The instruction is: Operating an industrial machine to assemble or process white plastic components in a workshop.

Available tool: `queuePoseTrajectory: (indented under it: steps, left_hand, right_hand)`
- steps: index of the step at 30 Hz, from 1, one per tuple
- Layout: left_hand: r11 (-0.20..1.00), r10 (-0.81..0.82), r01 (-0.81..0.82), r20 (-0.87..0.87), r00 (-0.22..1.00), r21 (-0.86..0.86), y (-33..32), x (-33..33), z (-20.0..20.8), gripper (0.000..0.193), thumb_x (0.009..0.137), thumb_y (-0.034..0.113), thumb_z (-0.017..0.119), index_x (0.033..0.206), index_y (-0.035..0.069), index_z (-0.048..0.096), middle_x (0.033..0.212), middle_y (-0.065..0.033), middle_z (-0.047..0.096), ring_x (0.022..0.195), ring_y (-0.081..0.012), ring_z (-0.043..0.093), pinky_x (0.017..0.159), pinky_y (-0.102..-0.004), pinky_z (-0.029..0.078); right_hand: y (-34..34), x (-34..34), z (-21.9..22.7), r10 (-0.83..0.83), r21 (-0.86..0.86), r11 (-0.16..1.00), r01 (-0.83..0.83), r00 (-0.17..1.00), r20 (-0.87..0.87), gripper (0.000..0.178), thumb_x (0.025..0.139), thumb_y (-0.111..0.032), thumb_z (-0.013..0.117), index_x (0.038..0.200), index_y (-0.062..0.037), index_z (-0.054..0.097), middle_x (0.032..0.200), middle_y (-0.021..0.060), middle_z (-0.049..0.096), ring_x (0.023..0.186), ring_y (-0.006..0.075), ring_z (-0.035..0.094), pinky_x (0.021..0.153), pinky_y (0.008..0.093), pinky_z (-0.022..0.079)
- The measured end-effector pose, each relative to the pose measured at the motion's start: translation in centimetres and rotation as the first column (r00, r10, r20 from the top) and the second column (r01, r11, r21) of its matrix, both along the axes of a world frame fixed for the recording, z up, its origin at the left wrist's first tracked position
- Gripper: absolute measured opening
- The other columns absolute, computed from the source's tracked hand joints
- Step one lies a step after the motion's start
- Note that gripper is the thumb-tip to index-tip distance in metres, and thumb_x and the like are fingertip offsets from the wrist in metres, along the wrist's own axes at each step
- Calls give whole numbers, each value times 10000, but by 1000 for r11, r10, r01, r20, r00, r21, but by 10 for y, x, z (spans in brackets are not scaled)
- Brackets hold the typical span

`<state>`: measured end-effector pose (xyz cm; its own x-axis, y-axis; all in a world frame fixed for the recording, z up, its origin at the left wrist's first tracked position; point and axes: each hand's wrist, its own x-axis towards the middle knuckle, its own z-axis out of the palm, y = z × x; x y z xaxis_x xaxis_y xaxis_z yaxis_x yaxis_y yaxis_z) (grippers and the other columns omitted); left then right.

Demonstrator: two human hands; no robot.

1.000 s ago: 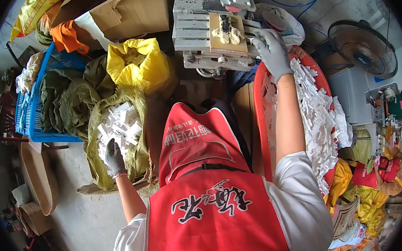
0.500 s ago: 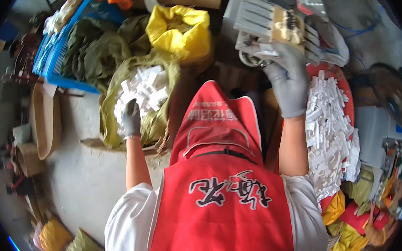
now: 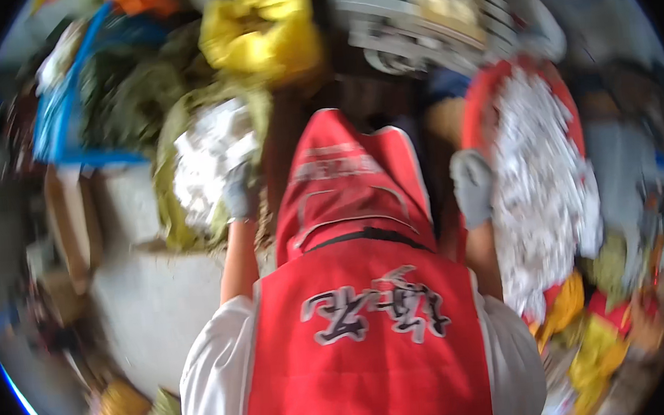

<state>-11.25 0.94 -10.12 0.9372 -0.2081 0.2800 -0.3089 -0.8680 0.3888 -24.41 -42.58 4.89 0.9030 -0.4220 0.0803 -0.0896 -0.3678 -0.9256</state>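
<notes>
White pieces (image 3: 215,158) lie heaped in the olive woven sack (image 3: 170,208), and more white strips (image 3: 537,183) crowd the red tub (image 3: 477,106) on our right! Our gray-gloved left hand (image 3: 239,191) is at the sack's right side, blurred; we cannot tell whether it grips anything. Our right hand (image 3: 472,188), gloved too, hangs by the tub's left rim, fingers curled, its contents hidden from us. Ahead sits a slotted gray worktop (image 3: 369,8).
</notes>
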Motion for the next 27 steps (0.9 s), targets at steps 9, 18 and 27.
queuePoseTrajectory:
  steps: [9,18,27]
  left_hand:
    - [992,-44,95,-458,888,89,-9,-7,27,221,882,255,502,979,85,603,872,-161,640,790,-358,615,676,-447,471]
    - [982,-117,176,-494,862,74,-57,-45,50,222,874,247,470,921,93,622,831,-169,629,788,-366,617,674,-459,487]
    - [991,10,55,-486,874,118,-56,-44,89,234,871,290,518,918,97,643,880,-159,639,808,-359,621,698,-448,484]
  right_hand:
    - [-66,-85,-57,-267,-335,931,145,896,-356,258,882,-295,537,890,-43,593,846,192,610,810,397,592,715,433,478]
    - [-290,-128,-209,-556,-909,415,46,803,-214,432,882,-327,544,1263,-126,513,1241,139,538,1109,275,543,888,401,474]
    - [-223,-41,-99,-471,-704,350,-618,533,-702,591,767,-285,647,1319,-190,458,1296,53,486,1164,251,486,926,394,443]
